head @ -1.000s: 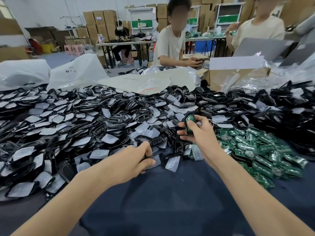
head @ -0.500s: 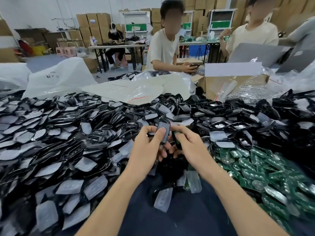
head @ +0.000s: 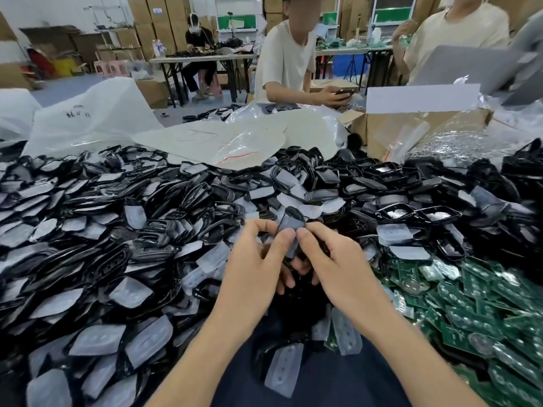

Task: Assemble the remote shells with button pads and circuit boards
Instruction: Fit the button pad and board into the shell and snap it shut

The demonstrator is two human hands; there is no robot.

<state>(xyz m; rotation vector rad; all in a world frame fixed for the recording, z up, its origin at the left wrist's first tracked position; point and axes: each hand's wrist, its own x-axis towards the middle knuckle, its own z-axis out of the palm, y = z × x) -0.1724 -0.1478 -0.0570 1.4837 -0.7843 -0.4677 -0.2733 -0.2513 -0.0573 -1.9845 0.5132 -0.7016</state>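
Observation:
My left hand (head: 255,265) and my right hand (head: 332,259) meet at the table's middle, both gripping one black remote shell (head: 291,221) with a translucent button pad on it. Both thumbs press side by side on the pad. Whether the green circuit board sits inside the shell is hidden by my fingers. A big heap of black shells and clear button pads (head: 102,230) covers the left and far side. Green circuit boards (head: 470,304) lie piled at the right. A loose pad on a shell (head: 283,367) lies near me on the dark cloth.
A person in a pale shirt (head: 285,60) sits across the table holding a phone; another person (head: 452,33) sits at the far right. White plastic bags (head: 88,113) and a cardboard box (head: 382,127) stand behind the heap. Dark blue cloth (head: 323,383) shows near me.
My left hand came up from the cloth with a button pad and joined my right hand, which held a circuit board. Both hands now hold one shell together with thumbs on the pad.

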